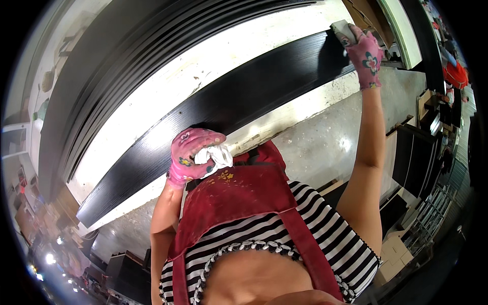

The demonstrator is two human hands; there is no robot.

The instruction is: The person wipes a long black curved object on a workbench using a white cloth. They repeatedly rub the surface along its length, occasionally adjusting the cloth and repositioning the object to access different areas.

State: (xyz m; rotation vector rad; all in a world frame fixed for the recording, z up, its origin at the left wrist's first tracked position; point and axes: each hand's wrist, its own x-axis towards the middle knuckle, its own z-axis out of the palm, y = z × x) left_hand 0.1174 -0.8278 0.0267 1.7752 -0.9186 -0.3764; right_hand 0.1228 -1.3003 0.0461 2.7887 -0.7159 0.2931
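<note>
A long black board (244, 94) with a fine wood grain lies across the white worktable (300, 114) in front of me. My left hand (190, 152), in a pink flowered glove, is closed round a crumpled white cloth (217, 156) at the board's near edge. At the board's far right end my right hand (367, 56), gloved the same way, grips a pale block (343, 31); its exact kind I cannot make out. The block's lower side is hidden, and a dark shadow falls on the board beside it.
Behind the board, several black boards (101, 96) lie stacked along the table. An open cardboard box (373, 20) stands past the right end. Cartons (394, 256) and dark panels (414, 157) stand on the right, and a person in orange (456, 75) is farther off.
</note>
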